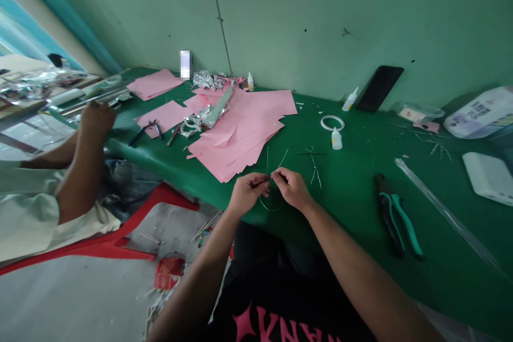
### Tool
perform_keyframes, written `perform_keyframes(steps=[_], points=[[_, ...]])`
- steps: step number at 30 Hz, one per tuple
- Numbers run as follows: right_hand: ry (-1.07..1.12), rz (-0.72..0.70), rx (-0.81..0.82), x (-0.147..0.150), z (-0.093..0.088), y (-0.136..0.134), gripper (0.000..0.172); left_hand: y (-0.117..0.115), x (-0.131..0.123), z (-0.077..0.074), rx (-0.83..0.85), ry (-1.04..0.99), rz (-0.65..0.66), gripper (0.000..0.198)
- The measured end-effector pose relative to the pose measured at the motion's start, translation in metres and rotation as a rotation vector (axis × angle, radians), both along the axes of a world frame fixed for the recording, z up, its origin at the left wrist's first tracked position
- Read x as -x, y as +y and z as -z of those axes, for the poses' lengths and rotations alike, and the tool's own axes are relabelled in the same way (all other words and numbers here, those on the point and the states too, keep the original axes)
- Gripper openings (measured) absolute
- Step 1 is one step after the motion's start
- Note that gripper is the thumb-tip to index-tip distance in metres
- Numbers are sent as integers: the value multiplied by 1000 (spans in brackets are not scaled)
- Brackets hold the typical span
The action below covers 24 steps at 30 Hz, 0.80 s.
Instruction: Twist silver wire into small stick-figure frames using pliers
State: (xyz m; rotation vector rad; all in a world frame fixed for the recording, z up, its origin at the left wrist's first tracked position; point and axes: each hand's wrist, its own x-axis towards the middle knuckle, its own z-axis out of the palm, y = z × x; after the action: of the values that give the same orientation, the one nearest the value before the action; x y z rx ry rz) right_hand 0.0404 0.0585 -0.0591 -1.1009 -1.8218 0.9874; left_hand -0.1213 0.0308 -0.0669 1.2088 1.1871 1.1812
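Observation:
Both hands pinch a thin silvery wire (271, 210) near the front of the green table. Its lower part bows into a loop beneath my fingers, and two free ends stick up above them. My left hand (249, 192) grips the wire with thumb and fingertips. Close beside it, my right hand (292, 186) is closed on the same wire, the fingertips nearly meeting. Just beyond my right hand lies a twisted wire figure (312, 163) with a round loop on top, two side arms and two legs. Whether the wire is crossed between my fingers is too small to tell.
Pink paper sheets (248, 133) cover the table's middle. On the right are green-handled pliers (395, 214), a bundle of straight wires (441, 203), a white power bank (487, 176) and a small glue bottle (336, 140). A co-worker's hand (97, 116) is at the left, beside a red chair (132, 230).

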Motion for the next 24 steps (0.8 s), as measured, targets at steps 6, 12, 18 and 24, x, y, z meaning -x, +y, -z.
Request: perform_keyframes(steps=[6, 12, 18, 24], points=[[0, -12, -4, 0, 0, 0, 31, -1, 0, 1, -22, -1, 2, 25], [0, -35, -13, 0, 0, 0, 33, -1, 0, 1, -36, 23, 12, 22], [-5, -39, -9, -1, 1, 0, 33, -1, 1, 1, -44, 22, 24, 22], [-12, -38, 1, 0, 1, 1, 35, -2, 1, 0, -35, -17, 39, 22]])
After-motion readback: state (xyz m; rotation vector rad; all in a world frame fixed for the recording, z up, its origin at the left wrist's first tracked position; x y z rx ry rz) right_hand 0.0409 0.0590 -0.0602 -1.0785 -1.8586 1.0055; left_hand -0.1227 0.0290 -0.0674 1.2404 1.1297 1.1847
